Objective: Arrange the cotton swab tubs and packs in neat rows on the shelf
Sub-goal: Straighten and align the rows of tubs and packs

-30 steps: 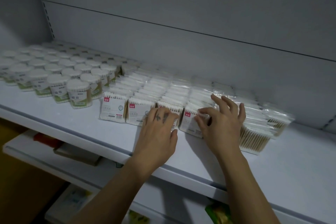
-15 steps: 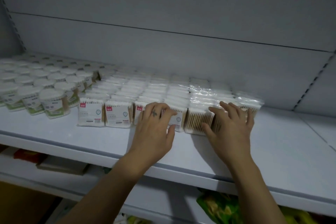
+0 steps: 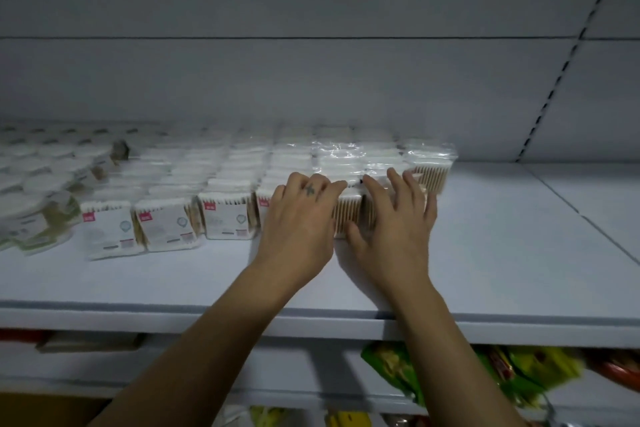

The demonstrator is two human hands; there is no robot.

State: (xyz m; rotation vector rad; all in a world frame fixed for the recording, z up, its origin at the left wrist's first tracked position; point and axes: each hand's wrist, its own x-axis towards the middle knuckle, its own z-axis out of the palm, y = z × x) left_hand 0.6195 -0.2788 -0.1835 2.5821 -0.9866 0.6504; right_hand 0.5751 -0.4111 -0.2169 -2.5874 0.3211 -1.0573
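Note:
Clear packs of cotton swabs (image 3: 227, 215) stand in several rows on the white shelf (image 3: 502, 253), red-labelled fronts facing me. Round tubs (image 3: 31, 215) with white lids and green labels fill the shelf's left end. My left hand (image 3: 299, 222) lies over the front pack of a middle row, fingers draped on its top. Just to its right, my right hand (image 3: 394, 222) rests spread on the front packs of the last rows, thumb low against a pack's front. Between the hands a pack's wooden sticks (image 3: 348, 215) show. The rightmost pack (image 3: 431, 166) stands a little behind.
Bare white shelf stretches to the right of the packs and along the front edge (image 3: 311, 319). A grey back panel rises behind. Below, a lower shelf holds green and yellow snack bags (image 3: 485, 371) and flat boxes (image 3: 86, 341).
The view has swung right, so the tubs sit at the far left. Both hands have drawn closer together on the front packs; the right-end packs now stand more squarely in line.

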